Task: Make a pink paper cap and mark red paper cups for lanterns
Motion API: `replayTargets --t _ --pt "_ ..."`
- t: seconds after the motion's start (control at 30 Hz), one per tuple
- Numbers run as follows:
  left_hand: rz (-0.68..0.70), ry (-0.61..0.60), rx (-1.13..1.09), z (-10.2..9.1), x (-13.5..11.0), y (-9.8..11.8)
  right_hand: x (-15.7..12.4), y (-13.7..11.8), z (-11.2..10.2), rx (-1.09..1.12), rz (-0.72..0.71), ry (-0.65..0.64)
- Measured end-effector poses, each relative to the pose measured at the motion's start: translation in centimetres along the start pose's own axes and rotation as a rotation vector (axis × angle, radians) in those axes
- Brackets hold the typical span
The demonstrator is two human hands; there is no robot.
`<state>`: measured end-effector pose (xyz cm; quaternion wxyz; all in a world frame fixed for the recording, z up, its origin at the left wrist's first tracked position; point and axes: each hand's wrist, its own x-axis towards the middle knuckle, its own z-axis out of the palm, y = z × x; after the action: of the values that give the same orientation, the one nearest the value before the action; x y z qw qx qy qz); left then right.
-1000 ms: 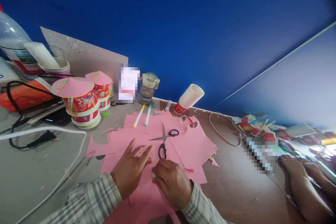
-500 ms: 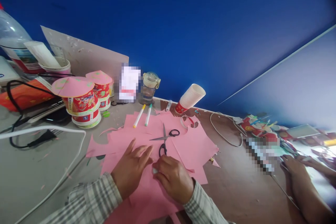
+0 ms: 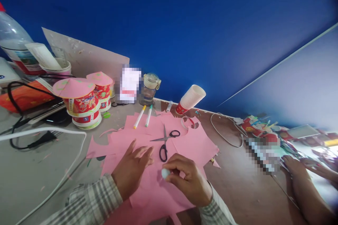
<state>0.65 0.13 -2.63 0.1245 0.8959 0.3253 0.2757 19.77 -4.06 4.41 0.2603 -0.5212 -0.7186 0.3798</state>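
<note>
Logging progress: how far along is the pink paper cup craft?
Done: two red paper cup stacks wear pink paper cones. In hand: left hand flat on the cut pink paper sheets; right hand pinches a small white round object; black-handled scissors lie idle. Left, probably: the tipped stack of bare paper cups.

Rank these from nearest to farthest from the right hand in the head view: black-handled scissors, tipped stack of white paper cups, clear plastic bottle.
1. Black-handled scissors, on the pink paper just beyond the right hand pinching a white ball.
2. Tipped stack of white paper cups, at the back by the blue wall.
3. Clear plastic bottle, far left.
</note>
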Motion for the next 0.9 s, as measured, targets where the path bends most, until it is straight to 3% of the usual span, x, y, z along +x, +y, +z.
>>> replayTargets --t 0.13,0.3,0.4,0.53,0.67,0.8,0.9 --pt "0.01 0.062 0.06 -0.2 0.1 0.1 1.2 0.7 1.4 -0.146 -0.023 -0.003" --pt "0.03 0.026 0.056 -0.3 0.1 0.1 1.2 1.6 3.4 -0.488 -0.161 -0.035" --pt "0.007 0.02 0.039 -0.1 0.1 0.0 0.6 1.6 3.7 -0.572 -0.2 -0.059" --pt "0.046 0.022 0.039 -0.1 0.1 -0.1 0.0 1.3 3.7 -0.549 -0.227 -0.156" --pt "0.05 0.013 0.036 -0.1 0.1 -0.1 -0.4 0.5 2.5 -0.282 -0.176 -0.23" --pt "0.021 -0.02 -0.017 0.1 -0.1 -0.2 -0.3 0.0 0.7 -0.037 -0.034 -0.024" --pt "-0.001 -0.021 -0.039 0.2 -0.2 -0.2 0.2 0.4 1.0 -0.115 -0.025 0.041"
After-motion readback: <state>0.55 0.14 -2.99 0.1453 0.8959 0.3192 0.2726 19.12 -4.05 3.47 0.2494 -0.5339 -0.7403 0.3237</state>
